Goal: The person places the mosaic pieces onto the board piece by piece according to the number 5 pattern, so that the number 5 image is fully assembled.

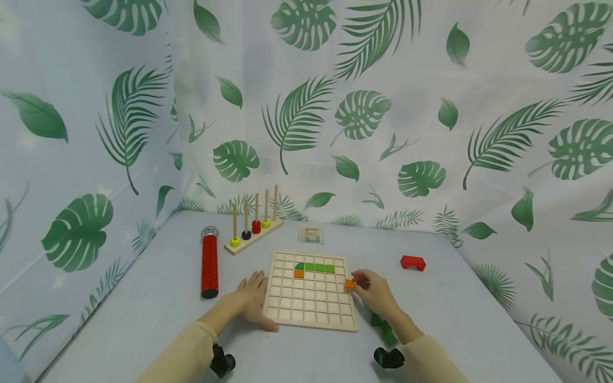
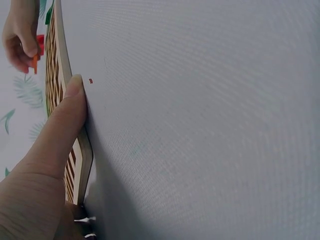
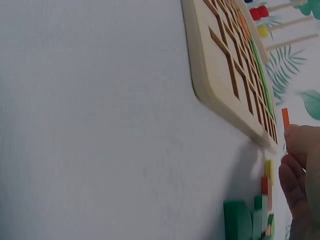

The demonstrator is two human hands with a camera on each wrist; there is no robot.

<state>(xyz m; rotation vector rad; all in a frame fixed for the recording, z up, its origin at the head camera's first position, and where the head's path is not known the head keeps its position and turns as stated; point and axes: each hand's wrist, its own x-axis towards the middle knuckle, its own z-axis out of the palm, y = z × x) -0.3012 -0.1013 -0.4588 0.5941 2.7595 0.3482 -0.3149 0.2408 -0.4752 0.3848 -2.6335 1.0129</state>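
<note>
A wooden grid board (image 1: pixel 310 298) lies flat on the table, divided into small square cells. In its upper rows sit a row of green tiles (image 1: pixel 320 267) and one orange tile (image 1: pixel 299 274). My left hand (image 1: pixel 251 300) rests at the board's left edge, fingers straight, its thumb (image 2: pixel 75 105) against the near rim. Over the board's right edge, my right hand (image 1: pixel 375 292) pinches an orange square tile (image 1: pixel 350 284) between thumb and fingertips. Green blocks (image 1: pixel 383 329) lie on the table under the right wrist; the right wrist view also shows a yellow piece (image 3: pixel 269 170) and a red piece (image 3: pixel 266 192) there.
A red tube (image 1: pixel 209 266) lies left of the board. Behind it stands a peg rack (image 1: pixel 254 236) with coloured beads. A small patterned card (image 1: pixel 310 234) lies beyond the board, and a red arch block (image 1: pixel 413 262) at the right. Leaf-patterned cloth (image 1: pixel 306 133) hangs behind.
</note>
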